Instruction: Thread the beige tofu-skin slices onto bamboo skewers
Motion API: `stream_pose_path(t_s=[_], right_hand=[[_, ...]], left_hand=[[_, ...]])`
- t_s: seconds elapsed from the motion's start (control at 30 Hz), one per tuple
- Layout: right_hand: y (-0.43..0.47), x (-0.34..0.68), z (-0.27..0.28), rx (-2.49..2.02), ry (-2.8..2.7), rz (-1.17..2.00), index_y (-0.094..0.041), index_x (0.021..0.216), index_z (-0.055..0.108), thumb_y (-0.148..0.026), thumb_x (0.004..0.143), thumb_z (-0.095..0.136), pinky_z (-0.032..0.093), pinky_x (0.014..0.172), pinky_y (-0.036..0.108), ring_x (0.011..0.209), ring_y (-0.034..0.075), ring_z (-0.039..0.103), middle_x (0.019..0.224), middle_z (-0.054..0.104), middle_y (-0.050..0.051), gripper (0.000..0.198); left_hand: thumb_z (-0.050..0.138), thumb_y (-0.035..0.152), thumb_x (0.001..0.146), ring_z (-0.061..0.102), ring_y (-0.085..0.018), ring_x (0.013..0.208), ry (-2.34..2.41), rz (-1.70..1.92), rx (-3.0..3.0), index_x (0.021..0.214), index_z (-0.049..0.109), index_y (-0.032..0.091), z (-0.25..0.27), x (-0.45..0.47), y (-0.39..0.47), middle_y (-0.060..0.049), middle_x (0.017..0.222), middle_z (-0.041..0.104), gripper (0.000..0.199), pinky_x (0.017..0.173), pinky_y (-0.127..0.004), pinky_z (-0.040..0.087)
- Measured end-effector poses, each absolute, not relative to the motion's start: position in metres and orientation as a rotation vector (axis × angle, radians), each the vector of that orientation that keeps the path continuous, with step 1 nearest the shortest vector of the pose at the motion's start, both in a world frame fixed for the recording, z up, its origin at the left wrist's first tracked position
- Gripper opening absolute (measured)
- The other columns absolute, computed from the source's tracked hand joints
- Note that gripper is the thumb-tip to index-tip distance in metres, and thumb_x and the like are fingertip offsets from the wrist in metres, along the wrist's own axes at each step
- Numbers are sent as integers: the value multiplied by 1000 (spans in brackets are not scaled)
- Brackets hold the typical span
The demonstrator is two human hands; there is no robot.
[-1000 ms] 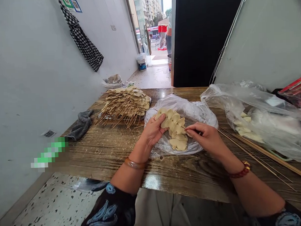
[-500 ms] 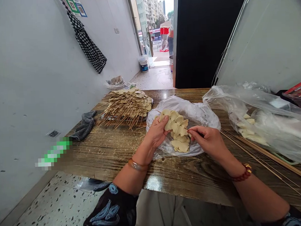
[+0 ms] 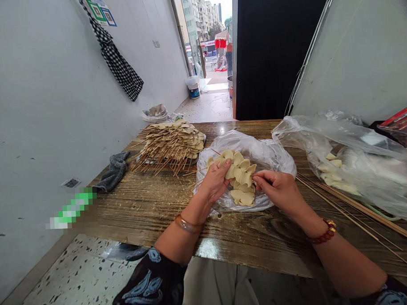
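Note:
My left hand (image 3: 218,181) is closed round a row of thin, pale yellow slices (image 3: 238,165) threaded on a skewer, thumb on top. At the right end of that row, my right hand (image 3: 280,190) pinches the skewer's end; its fingertips partly hide it. Beneath both hands lies a spread clear plastic bag (image 3: 270,152) with more loose slices (image 3: 242,197) in it. Left of the bag, a tall heap of filled skewers (image 3: 176,142) rests on a tray, most of its sticks pointing toward me.
Long bare bamboo skewers (image 3: 365,207) lie at the right of the wooden table (image 3: 142,217). Behind them sits another plastic bag (image 3: 377,159) holding more slices. A grey cloth (image 3: 114,171) lies at the left edge. Beyond the table is an open doorway.
The slices on the skewer have shifted slightly and sit bunched near my right fingertips. Both hands stay in almost the same place, and the view has tilted a little.

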State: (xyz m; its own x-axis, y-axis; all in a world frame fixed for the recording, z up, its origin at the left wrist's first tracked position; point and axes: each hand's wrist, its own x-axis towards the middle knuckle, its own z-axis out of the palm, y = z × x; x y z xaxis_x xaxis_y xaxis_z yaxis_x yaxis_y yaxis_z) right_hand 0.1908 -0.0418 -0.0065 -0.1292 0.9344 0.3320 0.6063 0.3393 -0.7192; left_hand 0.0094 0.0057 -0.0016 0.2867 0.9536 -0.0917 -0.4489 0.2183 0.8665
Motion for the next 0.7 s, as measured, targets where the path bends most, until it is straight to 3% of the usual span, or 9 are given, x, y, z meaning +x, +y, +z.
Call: stream_pose_path(t_s=[0.33,0.7], right_hand=[[-29,218,-10,-1415,-1634,529,-19,76,70,-41,86,53,40,51,25,50,14,55,63,69,2,30],[-17,219,-11,-1212,-1252,944,-16,77,67,-53,74,64,36,43,23,43,9,46,57,63,0,37]], left_hand=[[72,40,76,69,-19,88,667,1074,899,108,62,16,2,-2,13,-11,103,70,41,82,-33,55],[72,43,72,65,-13,67,938,1107,1267,95,68,13,-10,3,17,-7,85,72,38,66,-25,51]])
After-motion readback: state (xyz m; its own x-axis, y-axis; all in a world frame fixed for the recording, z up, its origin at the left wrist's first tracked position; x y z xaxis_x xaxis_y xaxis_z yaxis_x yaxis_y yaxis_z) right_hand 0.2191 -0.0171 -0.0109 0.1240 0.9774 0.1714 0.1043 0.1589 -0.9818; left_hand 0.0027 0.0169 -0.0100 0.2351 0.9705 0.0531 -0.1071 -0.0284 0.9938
